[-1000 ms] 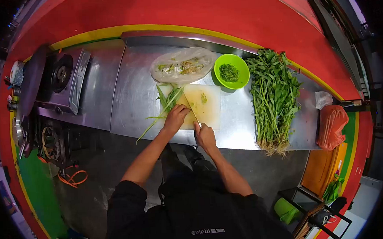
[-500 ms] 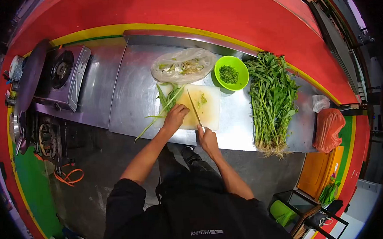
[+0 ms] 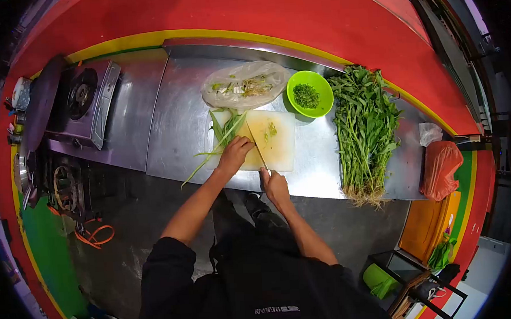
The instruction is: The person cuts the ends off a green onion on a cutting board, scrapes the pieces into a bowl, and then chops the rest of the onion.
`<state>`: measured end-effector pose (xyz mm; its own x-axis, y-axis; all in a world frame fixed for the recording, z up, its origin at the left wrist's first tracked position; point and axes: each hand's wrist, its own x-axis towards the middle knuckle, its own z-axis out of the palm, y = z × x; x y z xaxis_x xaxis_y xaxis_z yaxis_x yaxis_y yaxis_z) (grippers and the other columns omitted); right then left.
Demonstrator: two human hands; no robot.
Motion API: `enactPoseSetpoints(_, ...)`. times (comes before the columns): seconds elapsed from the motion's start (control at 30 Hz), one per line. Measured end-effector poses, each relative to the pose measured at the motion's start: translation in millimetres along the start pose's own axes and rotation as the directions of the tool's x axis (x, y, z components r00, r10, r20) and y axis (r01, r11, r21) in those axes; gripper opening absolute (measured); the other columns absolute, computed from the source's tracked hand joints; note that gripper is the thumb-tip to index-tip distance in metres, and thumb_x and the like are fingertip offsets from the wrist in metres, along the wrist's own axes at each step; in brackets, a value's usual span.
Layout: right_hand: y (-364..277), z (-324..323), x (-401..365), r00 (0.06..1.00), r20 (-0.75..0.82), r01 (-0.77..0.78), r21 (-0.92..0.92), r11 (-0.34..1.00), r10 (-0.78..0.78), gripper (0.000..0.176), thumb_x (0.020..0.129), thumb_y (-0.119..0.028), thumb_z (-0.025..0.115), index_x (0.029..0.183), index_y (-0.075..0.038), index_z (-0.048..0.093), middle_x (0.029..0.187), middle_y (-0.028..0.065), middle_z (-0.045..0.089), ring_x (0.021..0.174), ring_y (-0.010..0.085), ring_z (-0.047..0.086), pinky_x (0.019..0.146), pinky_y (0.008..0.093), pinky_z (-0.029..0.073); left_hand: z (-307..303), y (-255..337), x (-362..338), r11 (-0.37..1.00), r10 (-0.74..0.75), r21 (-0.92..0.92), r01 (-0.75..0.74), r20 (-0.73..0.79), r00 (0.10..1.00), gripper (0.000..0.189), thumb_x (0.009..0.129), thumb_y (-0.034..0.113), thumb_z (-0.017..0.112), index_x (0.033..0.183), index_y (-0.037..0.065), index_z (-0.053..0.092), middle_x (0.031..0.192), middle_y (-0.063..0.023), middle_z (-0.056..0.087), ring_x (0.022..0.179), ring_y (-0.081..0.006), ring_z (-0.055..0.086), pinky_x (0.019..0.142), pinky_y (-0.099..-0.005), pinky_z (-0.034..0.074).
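On the white cutting board (image 3: 284, 149) my left hand (image 3: 235, 153) is closed, its curled fingers pressing on long-leafed greens (image 3: 226, 128). The leaves fan out past the board's left side, and one long stalk hangs toward the counter's front edge. My right hand (image 3: 275, 186) grips a kitchen knife (image 3: 255, 141) by its handle at the board's front edge. Its blade points away from me and lies close beside my left fingertips. A few pale green cut pieces (image 3: 271, 130) lie to the right of the blade.
Behind the board is a clear plastic bag (image 3: 275, 89) with trimmings. A green bowl (image 3: 323, 92) holds chopped greens. To its right lies a large bunch of rooted leafy greens (image 3: 365, 130). A red plastic bag (image 3: 441, 170) sits far right; a gas stove (image 3: 85, 99) stands left.
The knife has shifted slightly left, nearer my left fingertips. My left hand still presses the greens, and the camera view has moved a little.
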<state>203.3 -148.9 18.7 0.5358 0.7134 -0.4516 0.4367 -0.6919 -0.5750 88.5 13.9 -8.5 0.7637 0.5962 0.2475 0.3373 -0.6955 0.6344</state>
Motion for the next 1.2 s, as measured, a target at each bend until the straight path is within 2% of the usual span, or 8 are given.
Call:
enactPoseSetpoints(0.17,-4.2,4.1,10.9,0.999,-0.032,0.007,-0.025,1.0,-0.008,0.057,0.104,-0.047,0.05,0.098,0.008,0.067,0.086,0.0379,0.067,0.089,0.0563,0.067,0.079,0.0614,0.053,2.4,-5.2,0.2,1.0,0.02,0.015,-0.02,0.013,1.0,0.024,0.081,0.0,0.063,0.103,0.002,0.073,0.1,-0.0097,0.067,0.1,-0.0306,0.062,0.087,-0.0407,0.053)
enactPoseSetpoints(0.23,-9.3,3.3,12.4,0.996,-0.075,0.042,0.017,0.999,-0.041,0.057,0.104,-0.043,0.052,0.095,0.011,0.068,0.081,0.0385,0.065,0.081,0.0553,0.067,0.072,0.0582,0.052,2.8,-6.3,0.2,1.0,0.021,0.001,-0.021,-0.001,1.0,0.022,0.081,0.0,0.065,0.102,0.002,0.073,0.099,-0.01,0.067,0.098,-0.0309,0.063,0.086,-0.0409,0.053)
enactPoseSetpoints(0.47,-6.0,1.4,4.6,0.999,-0.029,0.021,0.047,0.999,-0.02,0.057,0.104,-0.045,0.051,0.097,0.01,0.067,0.082,0.0375,0.066,0.084,0.0554,0.067,0.076,0.0593,0.052,8.0,-10.2,-0.8,1.0,0.011,-0.023,-0.012,-0.044,0.999,0.013,0.087,0.005,0.07,0.099,0.002,0.074,0.098,-0.0109,0.068,0.094,-0.0316,0.064,0.082,-0.0412,0.055)
enactPoseSetpoints(0.77,-6.2,11.3,13.5,1.0,-0.026,-0.01,-0.028,1.0,0.009,0.059,0.104,-0.048,0.05,0.099,0.008,0.067,0.087,0.038,0.067,0.087,0.0554,0.067,0.079,0.0612,0.053,4.2,-6.3,0.4,1.0,0.012,-0.013,-0.012,-0.029,1.0,0.014,0.09,0.006,0.066,0.102,0.003,0.074,0.098,-0.0106,0.067,0.095,-0.0311,0.064,0.083,-0.0405,0.054)
enactPoseSetpoints(0.93,-11.2,9.2,13.3,0.996,-0.083,0.024,0.02,1.0,-0.023,0.056,0.104,-0.042,0.052,0.094,0.01,0.067,0.081,0.0383,0.066,0.081,0.0558,0.067,0.073,0.0593,0.053,2.1,-2.1,-0.5,1.0,0.026,-0.013,-0.027,-0.047,0.999,0.024,0.08,0.001,0.065,0.101,0.003,0.074,0.097,-0.0089,0.065,0.096,-0.0293,0.062,0.085,-0.0403,0.053)
enactPoseSetpoints(1.03,-6.0,6.1,8.8,0.996,-0.079,0.037,0.046,0.998,-0.034,0.056,0.105,-0.042,0.051,0.094,0.011,0.067,0.081,0.0388,0.065,0.08,0.056,0.066,0.072,0.059,0.052,0.9,-3.7,-3.8,0.999,0.032,-0.004,-0.032,-0.033,0.999,0.024,0.08,0.001,0.064,0.102,0.002,0.074,0.098,-0.0091,0.065,0.097,-0.0292,0.062,0.087,-0.0401,0.053)
enactPoseSetpoints(1.1,-1.3,5.1,6.2,1.0,0.014,-0.015,0.076,0.997,0.014,0.06,0.104,-0.048,0.049,0.101,0.009,0.067,0.087,0.0384,0.067,0.088,0.0565,0.066,0.08,0.061,0.052,1.2,-4.9,-4.5,0.999,0.028,-0.038,-0.029,-0.038,0.999,0.025,0.081,0.0,0.063,0.103,0.002,0.074,0.099,-0.0097,0.066,0.098,-0.0291,0.062,0.088,-0.0401,0.053)
enactPoseSetpoints(1.2,-1.7,6.8,4.3,1.0,0.022,-0.022,0.058,0.998,0.021,0.06,0.104,-0.049,0.05,0.101,0.009,0.066,0.088,0.0386,0.067,0.09,0.0568,0.066,0.08,0.0612,0.052,1.8,-6.9,-3.6,0.999,0.034,-0.028,-0.034,-0.009,0.999,0.026,0.081,-0.002,0.061,0.104,0.001,0.073,0.102,-0.0099,0.067,0.1,-0.0293,0.062,0.089,-0.0399,0.053)
